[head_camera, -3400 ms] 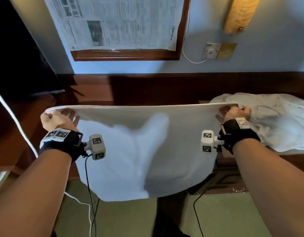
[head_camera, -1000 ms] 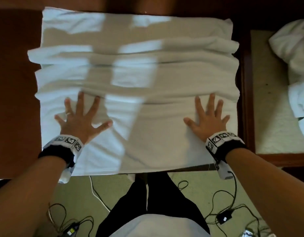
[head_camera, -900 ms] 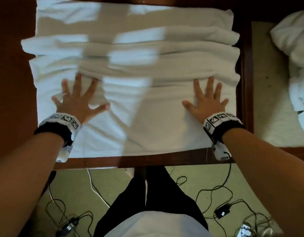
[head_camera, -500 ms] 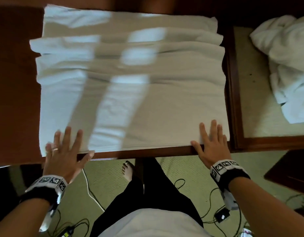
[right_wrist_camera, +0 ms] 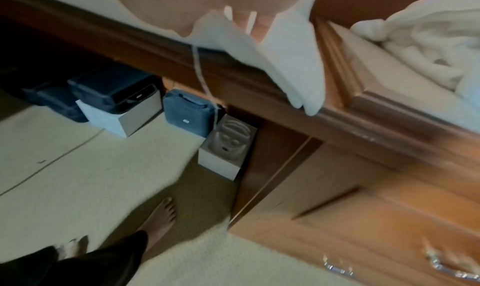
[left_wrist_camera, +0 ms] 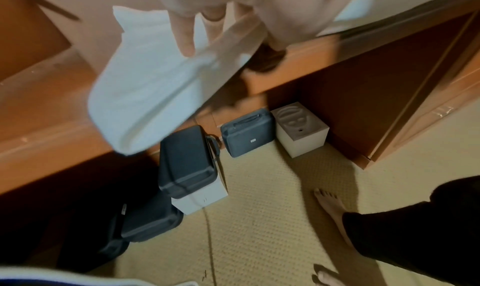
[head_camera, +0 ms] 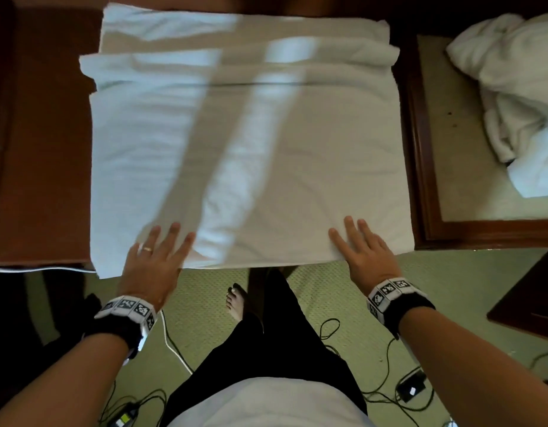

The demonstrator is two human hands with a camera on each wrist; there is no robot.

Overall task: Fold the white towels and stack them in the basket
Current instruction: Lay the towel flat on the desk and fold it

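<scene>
— What's nearest from where you stand?

— Bare feet on the pale green carpet (head_camera: 451, 288), black trousers, and loose cables (head_camera: 386, 392) trailing across the floor. Under the desk sit dark cases (left_wrist_camera: 185, 163) and a white box (left_wrist_camera: 301, 129).

— And the hands?

— Both are at the near edge of the white towel (head_camera: 251, 149). The left hand (head_camera: 152, 260) lies on the near left part with its fingers spread and straight, a ring (head_camera: 148, 249) on one of them. The right hand (head_camera: 365, 254) lies flat near the right corner, fingers together and extended. From above, neither seems to be curled round the cloth. The wrist views are blurred — the towel's edge droops over the desk lip by the fingers (left_wrist_camera: 185, 34), but I cannot tell whether a thumb is tucked beneath.

— Where is the towel itself?

— Spread across the dark wooden desk (head_camera: 35, 149), its near edge hanging slightly past the front. The near half looks smooth; farther back it lies in several cross-wise ridges toward the wall.

— Anything beyond that?

— To the right, on a lighter inset surface (head_camera: 451, 164) framed in wood, a rumpled heap of white towels (head_camera: 519, 87), well apart from the flat one. I see no basket from here.
</scene>
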